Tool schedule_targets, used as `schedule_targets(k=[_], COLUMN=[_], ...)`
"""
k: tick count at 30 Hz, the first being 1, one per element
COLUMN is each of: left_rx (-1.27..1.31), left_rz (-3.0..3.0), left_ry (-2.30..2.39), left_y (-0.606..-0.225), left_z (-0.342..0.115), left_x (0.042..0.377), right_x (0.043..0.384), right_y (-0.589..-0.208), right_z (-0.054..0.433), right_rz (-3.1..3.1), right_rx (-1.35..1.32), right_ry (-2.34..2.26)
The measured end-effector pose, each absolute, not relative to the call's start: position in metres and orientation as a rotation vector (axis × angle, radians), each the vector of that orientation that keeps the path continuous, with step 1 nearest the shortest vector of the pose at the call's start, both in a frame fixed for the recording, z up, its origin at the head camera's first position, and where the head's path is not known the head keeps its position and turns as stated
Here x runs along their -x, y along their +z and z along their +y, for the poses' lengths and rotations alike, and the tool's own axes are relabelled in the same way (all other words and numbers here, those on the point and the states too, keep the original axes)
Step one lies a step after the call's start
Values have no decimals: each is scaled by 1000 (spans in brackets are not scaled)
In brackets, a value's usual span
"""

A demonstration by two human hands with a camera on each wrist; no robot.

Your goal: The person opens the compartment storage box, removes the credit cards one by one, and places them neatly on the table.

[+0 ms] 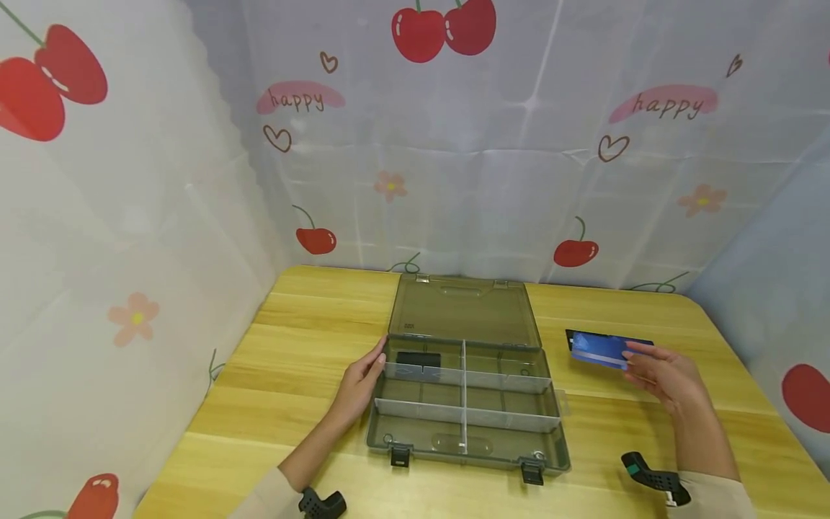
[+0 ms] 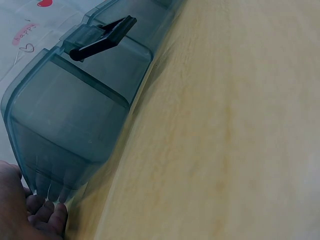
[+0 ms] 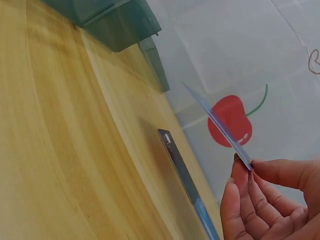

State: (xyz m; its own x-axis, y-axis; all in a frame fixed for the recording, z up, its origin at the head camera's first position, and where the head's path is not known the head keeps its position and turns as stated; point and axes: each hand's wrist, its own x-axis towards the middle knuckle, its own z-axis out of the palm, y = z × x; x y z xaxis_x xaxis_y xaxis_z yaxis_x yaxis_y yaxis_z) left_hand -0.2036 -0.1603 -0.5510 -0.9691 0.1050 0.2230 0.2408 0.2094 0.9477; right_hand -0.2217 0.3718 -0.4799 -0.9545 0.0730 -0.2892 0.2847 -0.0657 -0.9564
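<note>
Blue card (image 1: 598, 349) sits pinched by its edge in the right hand (image 1: 671, 378); the relaxed left hand (image 1: 355, 386) touches the compartment box (image 1: 476, 459), likely steadying it.

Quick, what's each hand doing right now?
Left hand: open, touching the side of the box.
Right hand: closed, pinching a blue card.

The box (image 1: 509, 437) and its lid (image 1: 463, 310) are see-through olive grey, with whitish clear dividers (image 1: 418, 411) and black latches (image 1: 400, 456). The small block (image 1: 418, 359) in the box is black. Right of the box, one card (image 1: 599, 348) is blue with a pale stripe, another card (image 3: 180, 167) dark with a white mark. Under the box, the desk (image 1: 311, 317) is yellow wood grain. Behind the box, whitish cloth (image 1: 454, 122) carries red cherries, pink flowers and brown hearts.
</note>
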Motion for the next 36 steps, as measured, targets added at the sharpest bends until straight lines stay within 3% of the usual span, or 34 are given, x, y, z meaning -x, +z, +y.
schedule_targets(k=[9,17,36], left_rx=[308,330,337], left_rz=[-2374,-2361,-2356], left_ry=[-1873,-1905,-1904], left_y=[-546,-514,-516], left_z=[-158,-152,-154], left_x=[203,189,188], right_x=[222,226,225], right_y=[-490,-493,-495], right_z=[378,382,379], right_rz=[2133,2205,2216], right_rx=[-436,-442,-449], right_ry=[-2011,-1941,-1913])
